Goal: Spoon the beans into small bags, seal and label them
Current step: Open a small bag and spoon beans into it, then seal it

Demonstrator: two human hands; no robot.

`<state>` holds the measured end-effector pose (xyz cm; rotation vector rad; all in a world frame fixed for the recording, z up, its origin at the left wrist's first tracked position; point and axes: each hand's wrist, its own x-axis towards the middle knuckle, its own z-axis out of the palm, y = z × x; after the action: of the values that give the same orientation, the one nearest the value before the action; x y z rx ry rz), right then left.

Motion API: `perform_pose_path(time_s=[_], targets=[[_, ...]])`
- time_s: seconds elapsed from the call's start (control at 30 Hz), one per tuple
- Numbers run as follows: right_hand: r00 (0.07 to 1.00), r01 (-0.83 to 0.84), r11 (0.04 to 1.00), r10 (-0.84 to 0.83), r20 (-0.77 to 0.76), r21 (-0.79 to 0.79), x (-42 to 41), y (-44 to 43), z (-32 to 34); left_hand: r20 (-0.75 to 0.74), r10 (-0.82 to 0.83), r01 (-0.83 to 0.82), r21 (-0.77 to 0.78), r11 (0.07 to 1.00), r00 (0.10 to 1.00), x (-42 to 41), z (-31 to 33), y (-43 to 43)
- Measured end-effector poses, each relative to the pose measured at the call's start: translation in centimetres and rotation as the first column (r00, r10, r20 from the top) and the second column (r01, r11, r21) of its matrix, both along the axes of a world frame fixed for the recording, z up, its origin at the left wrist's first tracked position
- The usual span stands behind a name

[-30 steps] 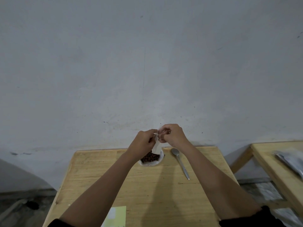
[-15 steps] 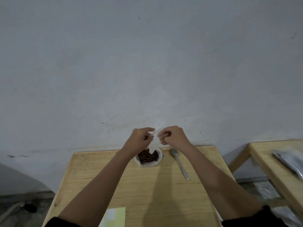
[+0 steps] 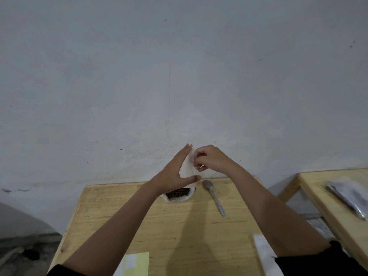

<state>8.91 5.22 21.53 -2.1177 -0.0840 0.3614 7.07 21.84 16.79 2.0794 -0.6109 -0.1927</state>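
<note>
Since before, left hand [image 3: 173, 173] of mine flattened open against small bag [image 3: 188, 165], long axis upright, right hand [image 3: 210, 158] pinching its edge

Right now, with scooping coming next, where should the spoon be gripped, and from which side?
Pinch the spoon by its slim handle, toward the near end, coming from above with the right hand. It lies flat on the table, bowl toward the wall, handle pointing back at the person, right of the beans.
</note>
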Motion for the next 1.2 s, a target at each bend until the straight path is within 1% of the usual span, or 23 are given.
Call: perform_pose_path(time_s=[0.13,0.2,0.23,0.3,0.37,0.47,0.53,0.6,0.63,0.7,0.73,0.8,0.87,1.0,1.07,1.13,1.2], targets=[[0.999,-0.048,0.998,0.049,0.021,-0.034,0.3,0.0,0.7,0.064,-0.075,0.064,0.152,0.986,0.995,0.0,0.1,0.1],[0.997,-0.074,0.996,0.076,0.033,-0.040,0.2,0.2,1.0,0.137,-0.062,0.033,0.204,0.978,0.989,0.1,-0.4,0.0],[0.996,-0.082,0.996,0.083,0.040,-0.048,0.2,0.2,1.0,0.181,-0.036,-0.002,0.204,0.979,0.983,0.2,-0.6,0.0],[0.995,-0.077,0.994,0.082,0.061,-0.080,0.1,0.4,1.0,0.272,0.017,-0.068,0.179,0.982,0.962,0.2,-1.0,-0.1],[0.991,-0.057,0.986,0.074,0.111,-0.155,0.0,0.3,0.9,0.364,0.056,-0.115,0.144,0.983,0.930,0.3,-1.5,0.0],[0.981,-0.003,0.966,0.053,0.186,-0.257,0.0,0.0,0.4,0.418,0.127,-0.172,0.072,0.982,0.900,0.4,-2.1,0.1],[0.965,0.069,0.973,-0.009,0.261,-0.222,-0.3,0.2,-0.2,0.407,0.153,-0.189,0.050,0.981,0.901,0.4,-2.3,0.0],[0.939,0.122,0.985,-0.075,0.334,-0.123,-0.8,0.8,-0.8,0.368,0.212,-0.227,-0.002,0.974,0.905,0.5,-2.6,-0.1],[0.934,0.130,0.989,-0.098,0.345,-0.070,-1.1,1.1,-1.1,0.350,0.255,-0.261,-0.033,0.965,0.901,0.6,-2.8,-0.2],[0.949,0.124,0.992,-0.121,0.292,0.006,-1.5,1.7,-1.6,0.364,0.326,-0.321,-0.078,0.944,0.873,0.8,-3.1,-0.2],[0.964,0.108,0.994,-0.107,0.243,0.012,-1.6,2.0,-1.8,0.392,0.342,-0.334,-0.091,0.938,0.854,0.8,-3.3,-0.2],[0.984,0.059,0.997,-0.048,0.170,-0.055,-1.5,2.3,-2.1,0.441,0.342,-0.331,-0.106,0.938,0.830,0.6,-3.5,-0.4],[0.992,0.029,0.991,-0.011,0.128,-0.134,-1.4,2.4,-2.2,0.442,0.307,-0.297,-0.094,0.950,0.843,0.4,-3.5,-0.5],[0.985,-0.030,0.971,0.070,0.160,-0.235,-1.5,2.3,-2.1,0.425,0.184,-0.201,-0.006,0.980,0.886,0.6,-3.7,0.2],[0.980,-0.048,0.963,0.097,0.175,-0.265,-1.3,2.3,-2.3,0.450,0.134,-0.162,0.024,0.987,0.883,0.9,-3.5,0.4],[0.982,-0.048,0.965,0.093,0.163,-0.259,-1.1,2.3,-2.6,0.470,0.119,-0.149,0.027,0.988,0.874,0.9,-3.3,0.4],[0.990,-0.023,0.982,0.049,0.135,-0.189,-0.9,2.2,-3.1,0.466,0.127,-0.160,0.033,0.987,0.876,1.3,-3.2,0.4]])
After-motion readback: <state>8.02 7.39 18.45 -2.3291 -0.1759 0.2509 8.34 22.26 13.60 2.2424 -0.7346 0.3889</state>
